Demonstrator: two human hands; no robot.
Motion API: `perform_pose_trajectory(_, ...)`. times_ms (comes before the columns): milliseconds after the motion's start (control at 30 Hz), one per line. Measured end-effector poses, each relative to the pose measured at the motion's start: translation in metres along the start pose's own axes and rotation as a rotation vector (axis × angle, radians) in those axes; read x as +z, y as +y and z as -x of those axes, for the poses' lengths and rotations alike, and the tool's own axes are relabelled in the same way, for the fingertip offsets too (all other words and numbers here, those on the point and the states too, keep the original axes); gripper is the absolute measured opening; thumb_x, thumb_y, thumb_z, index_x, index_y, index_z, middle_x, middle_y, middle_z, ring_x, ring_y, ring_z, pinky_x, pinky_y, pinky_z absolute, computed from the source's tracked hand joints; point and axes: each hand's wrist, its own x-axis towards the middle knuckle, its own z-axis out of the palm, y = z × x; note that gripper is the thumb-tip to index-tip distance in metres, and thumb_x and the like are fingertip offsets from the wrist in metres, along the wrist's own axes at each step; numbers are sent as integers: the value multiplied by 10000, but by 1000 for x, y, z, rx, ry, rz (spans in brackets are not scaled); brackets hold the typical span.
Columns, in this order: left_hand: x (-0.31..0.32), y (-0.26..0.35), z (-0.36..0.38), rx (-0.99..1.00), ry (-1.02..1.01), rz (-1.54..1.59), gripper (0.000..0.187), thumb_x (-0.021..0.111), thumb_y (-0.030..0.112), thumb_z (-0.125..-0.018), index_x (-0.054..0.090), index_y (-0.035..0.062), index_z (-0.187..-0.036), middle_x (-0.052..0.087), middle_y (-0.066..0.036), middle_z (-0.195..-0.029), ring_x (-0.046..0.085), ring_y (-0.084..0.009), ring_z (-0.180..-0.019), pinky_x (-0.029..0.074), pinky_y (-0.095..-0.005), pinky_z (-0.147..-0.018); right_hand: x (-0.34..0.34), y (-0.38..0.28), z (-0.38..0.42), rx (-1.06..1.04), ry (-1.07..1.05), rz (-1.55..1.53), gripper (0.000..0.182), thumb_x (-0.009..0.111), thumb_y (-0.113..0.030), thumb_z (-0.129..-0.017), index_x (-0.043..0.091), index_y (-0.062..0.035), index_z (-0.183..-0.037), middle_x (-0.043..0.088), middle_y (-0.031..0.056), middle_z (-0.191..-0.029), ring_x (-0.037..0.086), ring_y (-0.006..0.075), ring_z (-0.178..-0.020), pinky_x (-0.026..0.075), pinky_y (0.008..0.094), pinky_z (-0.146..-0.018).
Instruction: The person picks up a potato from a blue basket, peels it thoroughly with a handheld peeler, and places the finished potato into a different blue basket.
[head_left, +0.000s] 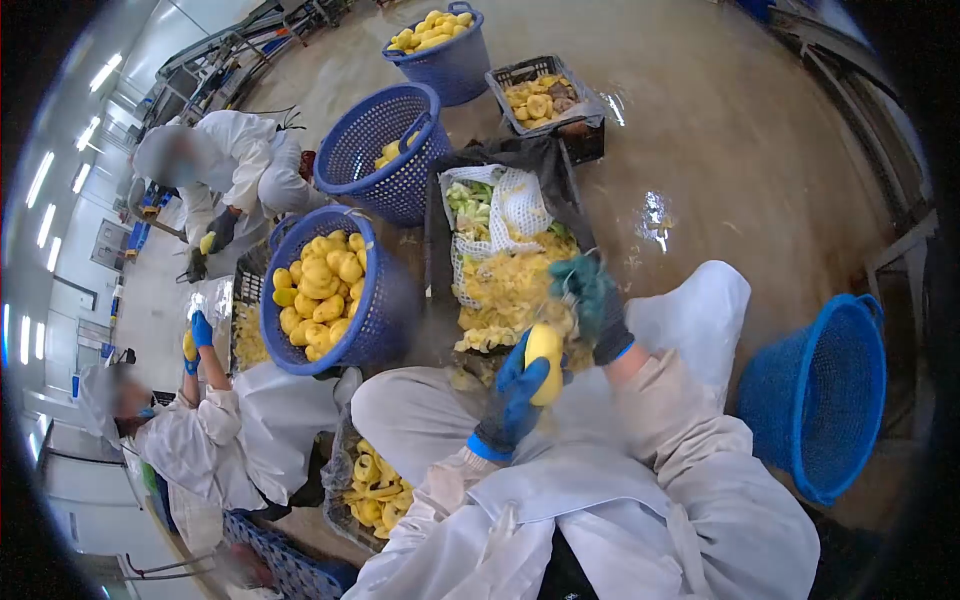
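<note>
My left hand (508,400), in a blue glove, is wrapped round a smooth, oblong yellow fruit or tuber (544,362), held upright over my lap. Close by on the right is my right hand (590,305), in a dark glove with green over the fingers. Its fingers are curled and smeared by motion, and what they hold cannot be made out. Beneath and beyond both hands, a black-lined crate (590,215) holds yellow shavings (510,290), green leafy scraps (470,208) and white netting (518,205).
A blue basket (385,300) of yellow produce stands left of the crate. Behind are more blue baskets (350,125) (455,70) and a crate of scraps (580,140). A blue basket (800,400) stands at right. Two co-workers (230,430) (245,150) sit at left. The floor (700,120) looks wet.
</note>
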Motion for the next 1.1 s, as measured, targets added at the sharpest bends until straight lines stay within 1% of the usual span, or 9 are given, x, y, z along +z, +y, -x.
perform_pose_trajectory(133,4,7,-2,-146,100,533,468,501,328,-929,441,27,-1282,543,-116,-1174,542,-234,-1082,469,-357,-918,1,-17,11,73,-127,-130,435,506,-412,-937,606,6,-1009,623,56,-880,587,131,-753,496,268,-687)
perform_pose_trajectory(200,18,9,3,205,50,40,413,483,348,-941,479,57,-1234,554,-93,-1152,547,-230,-1061,461,-370,-924,23,-23,34,12,-363,-97,367,527,-323,-931,614,7,-1068,638,61,-921,598,137,-785,499,275,-710)
perform_pose_trajectory(400,-2,8,6,-284,34,491,508,590,364,-889,460,53,-1269,563,-132,-1155,600,-246,-960,511,-337,-833,-6,3,-4,24,-99,-226,309,552,-266,-932,613,10,-1057,641,75,-960,608,150,-813,498,290,-730)
perform_pose_trajectory(467,2,13,5,-236,75,397,536,462,488,-919,489,58,-1238,563,-125,-1155,595,-261,-974,511,-331,-819,-14,-1,-10,142,-12,-474,318,546,-276,-936,610,12,-1057,641,82,-969,610,154,-819,490,287,-746)
perform_pose_trajectory(600,19,15,7,137,-7,146,492,531,424,-904,483,61,-1234,564,-134,-1126,587,-249,-987,520,-341,-785,27,-19,40,1,-453,-41,195,546,-154,-912,629,-17,-1023,660,87,-933,615,170,-864,496,332,-804)
perform_pose_trajectory(700,-7,7,-2,-324,4,545,493,598,334,-891,435,78,-1279,557,-132,-1125,586,-217,-980,525,-340,-782,-1,1,6,21,-158,-69,291,508,-211,-934,607,34,-1055,648,93,-937,605,166,-790,493,294,-762)
perform_pose_trajectory(767,0,15,2,-301,75,540,478,583,356,-896,452,85,-1268,570,-128,-1109,596,-217,-960,532,-339,-769,-3,-19,0,116,34,-142,332,485,-228,-944,599,48,-1089,652,101,-959,615,169,-800,497,300,-762)
perform_pose_trajectory(867,8,9,4,-66,79,282,469,532,437,-901,502,101,-1226,598,-123,-1076,613,-232,-932,543,-354,-760,9,3,22,47,-233,-162,321,475,-253,-950,614,26,-1028,645,94,-943,616,162,-788,499,296,-740)
perform_pose_trajectory(1100,6,20,3,-281,160,654,479,663,275,-844,486,48,-1227,560,-133,-1165,597,-225,-995,523,-346,-806,-6,2,10,-5,-139,-138,372,497,-323,-927,608,-3,-1082,624,83,-1018,603,163,-790,499,303,-760)
